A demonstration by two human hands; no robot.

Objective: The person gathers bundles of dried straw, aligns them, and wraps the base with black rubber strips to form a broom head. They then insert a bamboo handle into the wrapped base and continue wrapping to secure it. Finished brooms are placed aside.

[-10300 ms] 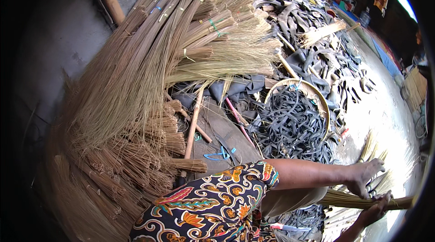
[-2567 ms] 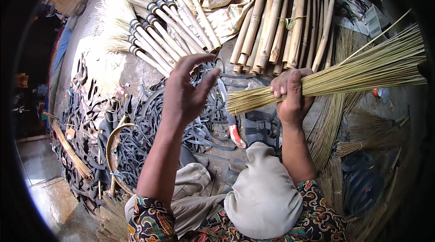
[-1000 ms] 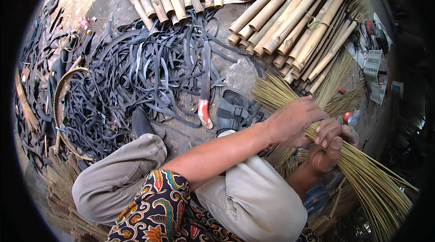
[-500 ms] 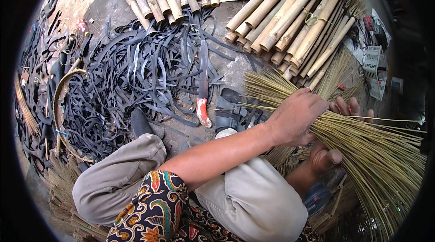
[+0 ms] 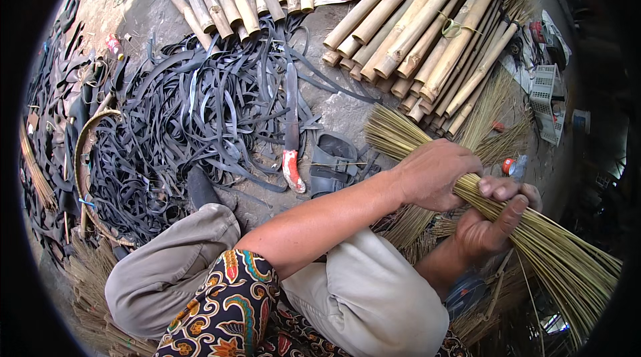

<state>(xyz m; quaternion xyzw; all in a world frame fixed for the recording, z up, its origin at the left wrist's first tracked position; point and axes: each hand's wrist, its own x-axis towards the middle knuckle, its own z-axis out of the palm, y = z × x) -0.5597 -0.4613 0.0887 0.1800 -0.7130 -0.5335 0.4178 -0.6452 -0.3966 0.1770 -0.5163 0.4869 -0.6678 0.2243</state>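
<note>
A bundle of thin yellow broom sticks (image 5: 554,250) runs from its cut ends near the middle of the view down to the lower right, where it fans out. My left hand (image 5: 434,173) reaches across my body and wraps over the bundle near the cut ends. My right hand (image 5: 494,220) grips the same bundle from below, just right of the left hand, thumb up. Both hands sit above my bent knee in grey trousers (image 5: 360,297).
A knife with a red-and-white handle (image 5: 292,156) lies on a heap of black rubber strips (image 5: 173,123). Bamboo poles (image 5: 427,30) lie stacked at the top and upper right. A white plastic basket (image 5: 549,100) sits at right. Loose sticks lie under my hands.
The bundle has swung: half a second ago it pointed more to the right, now its fanned end hangs lower right. My right hand has come up into clearer view under it.
</note>
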